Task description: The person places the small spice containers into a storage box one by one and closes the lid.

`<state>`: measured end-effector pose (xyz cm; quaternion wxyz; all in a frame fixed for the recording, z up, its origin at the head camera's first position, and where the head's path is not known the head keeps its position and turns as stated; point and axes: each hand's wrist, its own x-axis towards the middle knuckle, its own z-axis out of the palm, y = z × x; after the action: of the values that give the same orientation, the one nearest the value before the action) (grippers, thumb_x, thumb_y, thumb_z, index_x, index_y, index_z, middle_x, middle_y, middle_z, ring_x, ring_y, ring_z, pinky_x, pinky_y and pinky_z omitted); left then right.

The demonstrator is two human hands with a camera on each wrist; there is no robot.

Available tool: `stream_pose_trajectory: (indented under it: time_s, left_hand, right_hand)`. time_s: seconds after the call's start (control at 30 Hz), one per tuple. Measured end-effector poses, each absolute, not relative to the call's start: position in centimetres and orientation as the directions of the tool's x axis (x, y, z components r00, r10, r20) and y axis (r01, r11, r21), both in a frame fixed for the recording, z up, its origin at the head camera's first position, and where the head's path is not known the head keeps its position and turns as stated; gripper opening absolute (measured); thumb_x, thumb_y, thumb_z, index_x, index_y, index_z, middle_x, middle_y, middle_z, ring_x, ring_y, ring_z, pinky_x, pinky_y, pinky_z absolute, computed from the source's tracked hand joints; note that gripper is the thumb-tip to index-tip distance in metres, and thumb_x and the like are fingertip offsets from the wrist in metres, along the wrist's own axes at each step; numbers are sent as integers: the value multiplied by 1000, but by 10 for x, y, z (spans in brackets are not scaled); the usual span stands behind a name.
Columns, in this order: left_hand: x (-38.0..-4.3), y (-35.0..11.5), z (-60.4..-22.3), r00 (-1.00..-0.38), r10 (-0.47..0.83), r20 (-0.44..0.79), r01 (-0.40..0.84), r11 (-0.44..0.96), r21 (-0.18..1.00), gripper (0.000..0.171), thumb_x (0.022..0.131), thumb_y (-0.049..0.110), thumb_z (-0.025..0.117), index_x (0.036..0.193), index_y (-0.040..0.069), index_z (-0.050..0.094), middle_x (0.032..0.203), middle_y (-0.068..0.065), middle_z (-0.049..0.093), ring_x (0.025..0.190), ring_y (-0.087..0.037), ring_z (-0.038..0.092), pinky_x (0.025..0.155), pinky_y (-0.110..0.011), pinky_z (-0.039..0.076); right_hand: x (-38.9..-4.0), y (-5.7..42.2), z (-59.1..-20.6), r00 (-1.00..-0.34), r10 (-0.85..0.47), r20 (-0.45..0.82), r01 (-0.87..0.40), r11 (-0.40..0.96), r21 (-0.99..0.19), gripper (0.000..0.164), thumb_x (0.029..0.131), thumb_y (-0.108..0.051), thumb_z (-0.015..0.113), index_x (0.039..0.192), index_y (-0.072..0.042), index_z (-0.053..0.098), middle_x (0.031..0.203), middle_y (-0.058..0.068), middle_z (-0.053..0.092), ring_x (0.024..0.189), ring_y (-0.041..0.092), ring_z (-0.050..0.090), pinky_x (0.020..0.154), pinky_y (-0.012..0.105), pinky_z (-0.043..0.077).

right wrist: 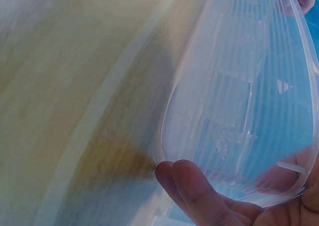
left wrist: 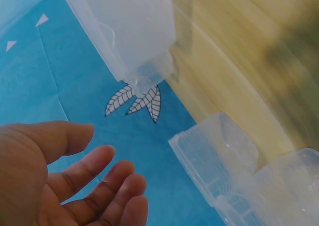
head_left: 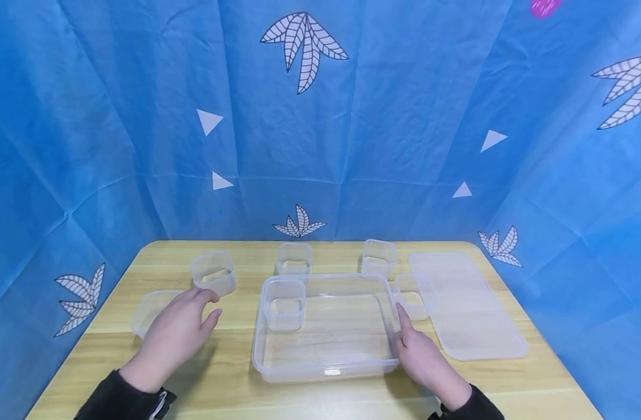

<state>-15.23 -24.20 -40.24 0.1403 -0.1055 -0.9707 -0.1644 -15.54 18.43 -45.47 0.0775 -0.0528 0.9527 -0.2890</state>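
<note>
A large clear plastic container (head_left: 331, 371) stands at the middle of the table, with a small clear container (head_left: 285, 321) inside its back left corner. My right hand (head_left: 425, 356) rests against its right side, index finger straight along the outside. In the right wrist view, fingertips (right wrist: 189, 181) lie at the container's lower corner (right wrist: 199, 136). On the left, my left hand (head_left: 176, 335) hovers with nothing between thumb and fingers (left wrist: 97, 161). Just beyond its fingertips is a small clear container (head_left: 213, 274); another (head_left: 151, 306) is partly hidden behind the hand.
A flat translucent lid (head_left: 473, 309) lies at the table's right. Between it and the large container stands a small container (head_left: 412, 297). Two more small containers stand at the back, one centre (head_left: 294, 256), one right (head_left: 379, 255). A blue patterned curtain (head_left: 352, 116) surrounds the table.
</note>
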Motion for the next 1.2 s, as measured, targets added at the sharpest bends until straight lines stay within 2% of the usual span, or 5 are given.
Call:
stream_pose_trajectory:
  time_s: [0.13, 0.53, 0.67, 0.9, 1.2]
  left_hand:
    - [-150, -249, -406, -948, 129, 289, 219, 928, 301, 26, 88, 13, 74, 107, -3, 67, 105, -20, 67, 98, -42, 63, 82, -56, 50]
    - [-148, -273, -415, -968, 71, 239, 143, 943, 301, 32, 88, 11, 72, 110, -11, 63, 108, -30, 64, 99, -49, 60, 85, -60, 47]
    - [-147, -279, -416, -977, 47, 208, 108, 949, 295, 37, 88, 11, 72, 111, -15, 61, 103, -31, 64, 96, -49, 61, 82, -60, 48]
    - [-144, -286, -420, -982, 31, 187, 84, 957, 279, 39, 87, 12, 72, 106, -20, 60, 90, -28, 64, 84, -46, 62, 77, -58, 49]
    - [-145, -292, -426, -988, 13, 155, 58, 955, 291, 42, 86, 12, 73, 106, -22, 59, 89, -30, 63, 86, -48, 62, 78, -59, 48]
  right_hand:
    - [-155, 184, -454, -983, -145, -116, -57, 831, -554, 65, 101, -7, 44, 156, 6, 13, 89, 3, 67, 59, 14, 49, 64, 35, 45]
    - [-155, 183, -455, -981, -140, -137, -41, 828, -559, 65, 102, -8, 40, 157, 5, 10, 69, -1, 54, 55, 16, 45, 58, 33, 40]
    - [-154, 183, -454, -981, -142, -132, -44, 825, -563, 64, 102, -8, 40, 157, 5, 10, 65, -1, 51, 53, 16, 43, 55, 32, 38]
    - [-154, 182, -455, -982, -137, -132, -40, 827, -560, 64, 102, -8, 40, 157, 6, 11, 67, -1, 53, 53, 16, 44, 55, 32, 39]
    - [-155, 183, -456, -983, -147, -113, -59, 828, -558, 65, 101, -7, 41, 156, 7, 11, 71, -1, 55, 55, 16, 45, 59, 34, 41]
